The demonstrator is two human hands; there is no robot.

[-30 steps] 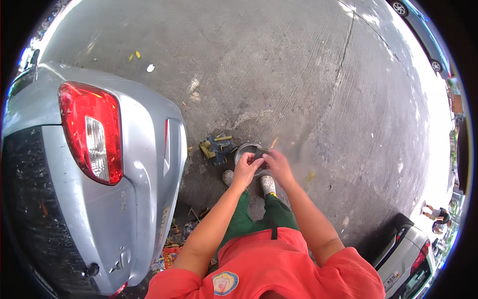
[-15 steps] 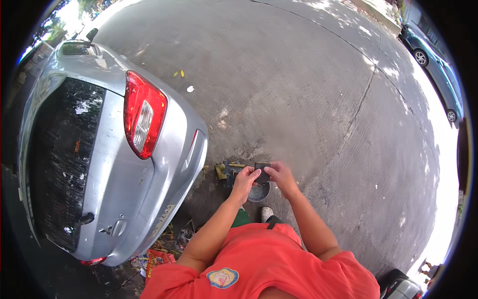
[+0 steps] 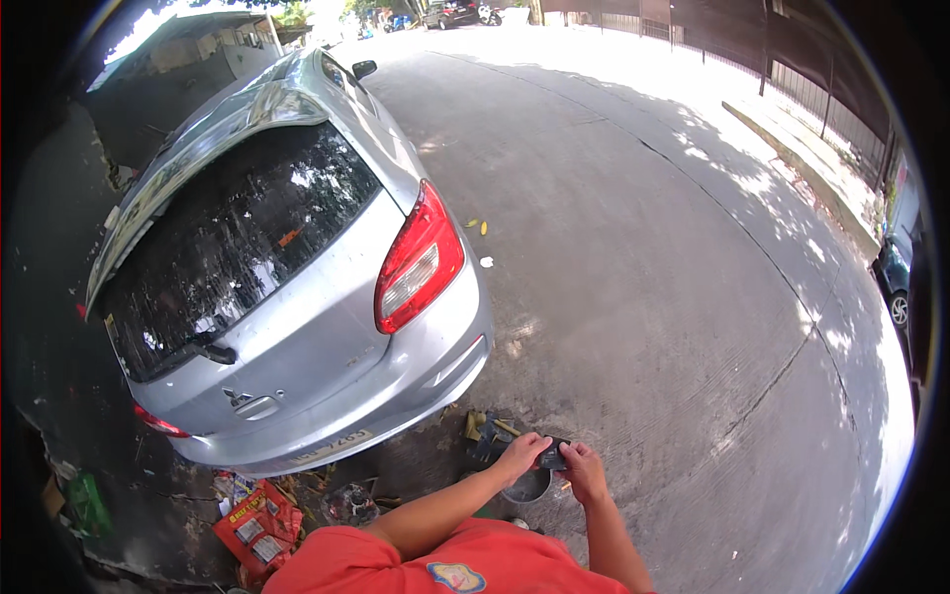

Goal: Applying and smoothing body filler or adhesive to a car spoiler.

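The left hand [image 3: 524,456] and right hand [image 3: 584,472] grip one dark piece [image 3: 553,454], its ends covered by fingers [image 3: 543,445]; the bowl [image 3: 528,487] is partly hidden.

two hands [image 3: 522,456] [image 3: 585,472], one dark flat piece [image 3: 554,455], one round basin [image 3: 535,487], one silver car [image 3: 322,361], two red tail-lights [image 3: 424,265]

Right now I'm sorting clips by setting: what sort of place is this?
Outdoors, probably a street or parking area: a silver car stands on paved ground, and a fence runs beyond a low kerb.
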